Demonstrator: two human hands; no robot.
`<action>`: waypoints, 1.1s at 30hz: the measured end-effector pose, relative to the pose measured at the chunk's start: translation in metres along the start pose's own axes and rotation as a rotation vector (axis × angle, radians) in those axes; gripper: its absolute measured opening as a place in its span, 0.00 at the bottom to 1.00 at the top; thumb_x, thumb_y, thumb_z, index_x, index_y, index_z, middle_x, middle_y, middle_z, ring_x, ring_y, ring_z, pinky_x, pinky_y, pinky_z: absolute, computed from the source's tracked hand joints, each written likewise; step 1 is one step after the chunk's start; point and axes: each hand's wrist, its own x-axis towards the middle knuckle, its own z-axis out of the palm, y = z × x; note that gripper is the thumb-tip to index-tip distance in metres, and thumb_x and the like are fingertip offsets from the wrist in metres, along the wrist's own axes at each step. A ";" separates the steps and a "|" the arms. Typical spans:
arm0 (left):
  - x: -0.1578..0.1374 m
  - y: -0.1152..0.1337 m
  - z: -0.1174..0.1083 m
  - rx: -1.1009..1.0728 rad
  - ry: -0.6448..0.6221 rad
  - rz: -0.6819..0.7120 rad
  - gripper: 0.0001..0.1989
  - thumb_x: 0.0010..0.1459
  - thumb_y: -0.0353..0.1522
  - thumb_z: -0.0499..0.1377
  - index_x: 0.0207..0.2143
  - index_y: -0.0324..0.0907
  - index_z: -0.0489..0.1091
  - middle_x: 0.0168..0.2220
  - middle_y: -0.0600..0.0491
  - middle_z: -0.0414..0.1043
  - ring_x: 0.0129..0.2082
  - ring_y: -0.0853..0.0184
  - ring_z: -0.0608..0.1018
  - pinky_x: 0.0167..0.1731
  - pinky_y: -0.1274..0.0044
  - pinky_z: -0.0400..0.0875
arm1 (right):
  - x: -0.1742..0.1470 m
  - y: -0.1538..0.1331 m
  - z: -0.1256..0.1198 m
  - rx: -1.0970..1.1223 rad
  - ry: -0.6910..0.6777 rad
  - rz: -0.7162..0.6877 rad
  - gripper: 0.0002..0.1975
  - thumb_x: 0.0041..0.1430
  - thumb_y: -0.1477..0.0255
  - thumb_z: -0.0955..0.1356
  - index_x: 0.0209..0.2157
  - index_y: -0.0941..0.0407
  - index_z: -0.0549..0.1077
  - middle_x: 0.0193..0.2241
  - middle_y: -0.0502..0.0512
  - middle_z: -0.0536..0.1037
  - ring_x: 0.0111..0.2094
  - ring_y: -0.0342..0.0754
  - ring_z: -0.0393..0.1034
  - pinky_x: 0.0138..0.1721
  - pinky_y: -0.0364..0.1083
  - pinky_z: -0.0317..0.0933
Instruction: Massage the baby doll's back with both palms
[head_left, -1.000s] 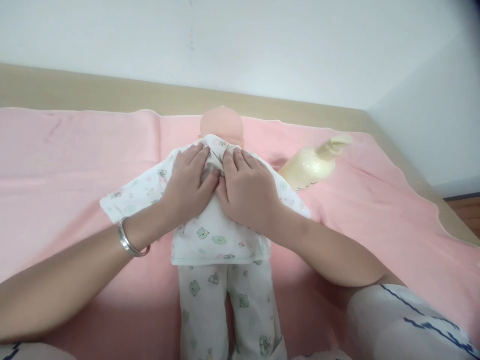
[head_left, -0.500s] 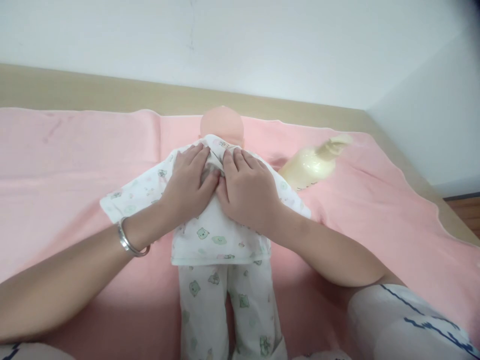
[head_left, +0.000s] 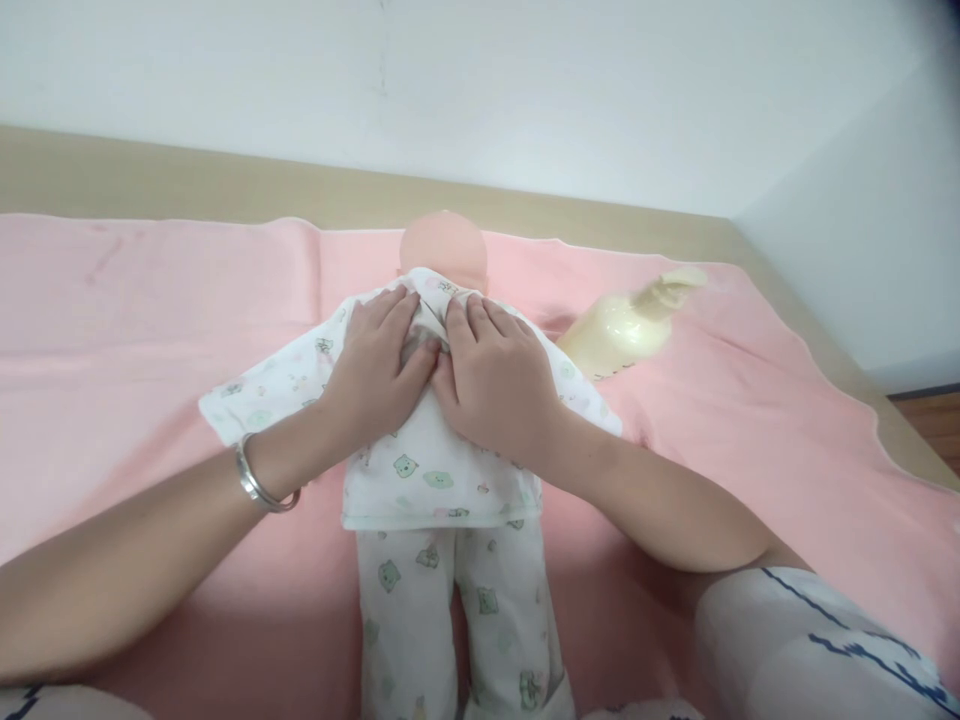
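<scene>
A baby doll [head_left: 442, 248] lies face down on a pink cloth, its bare head toward the wall. It wears a white printed top [head_left: 442, 490] and matching trousers [head_left: 409, 610]. My left hand [head_left: 386, 350] rests flat on the left side of the doll's upper back, fingers stretched toward its head. On the right side of the back lies my right hand [head_left: 499, 375], also flat, with fingers extended. The two thumbs nearly meet in the middle, where the fabric bunches into folds. Neither hand grips anything.
A glossy cream-coloured pump bottle [head_left: 619, 335] lies on its side by the doll's right sleeve. The pink cloth [head_left: 135, 310] covers most of the wooden surface [head_left: 225, 175], which meets a white wall [head_left: 480, 100]. A silver bracelet [head_left: 259, 480] circles my left wrist.
</scene>
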 end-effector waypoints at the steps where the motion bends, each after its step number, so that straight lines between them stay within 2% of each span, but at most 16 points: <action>1: 0.000 0.000 0.000 0.001 -0.001 0.001 0.29 0.64 0.42 0.46 0.62 0.37 0.63 0.67 0.41 0.61 0.68 0.50 0.61 0.68 0.55 0.54 | 0.000 0.000 0.000 -0.001 0.001 0.000 0.28 0.69 0.69 0.58 0.63 0.74 0.65 0.61 0.78 0.71 0.62 0.65 0.65 0.63 0.59 0.59; 13: 0.000 0.001 0.000 -0.002 -0.002 0.003 0.29 0.64 0.42 0.46 0.62 0.36 0.63 0.67 0.40 0.61 0.68 0.49 0.61 0.68 0.55 0.54 | 0.000 0.000 0.001 0.002 0.017 -0.001 0.28 0.69 0.70 0.58 0.62 0.74 0.65 0.60 0.78 0.72 0.62 0.65 0.66 0.63 0.59 0.59; 23: -0.001 0.000 0.000 -0.012 0.006 -0.007 0.28 0.64 0.42 0.46 0.62 0.40 0.63 0.67 0.44 0.61 0.67 0.51 0.62 0.68 0.56 0.55 | 0.000 0.001 0.002 0.005 0.015 0.000 0.28 0.69 0.69 0.58 0.62 0.74 0.65 0.60 0.78 0.71 0.62 0.65 0.66 0.62 0.59 0.59; 33: 0.000 0.001 0.000 0.000 0.007 -0.002 0.29 0.64 0.42 0.46 0.61 0.36 0.64 0.66 0.41 0.62 0.66 0.51 0.63 0.68 0.57 0.56 | 0.000 0.001 0.001 0.005 -0.003 0.006 0.28 0.69 0.69 0.57 0.63 0.74 0.64 0.61 0.78 0.71 0.62 0.65 0.65 0.62 0.60 0.58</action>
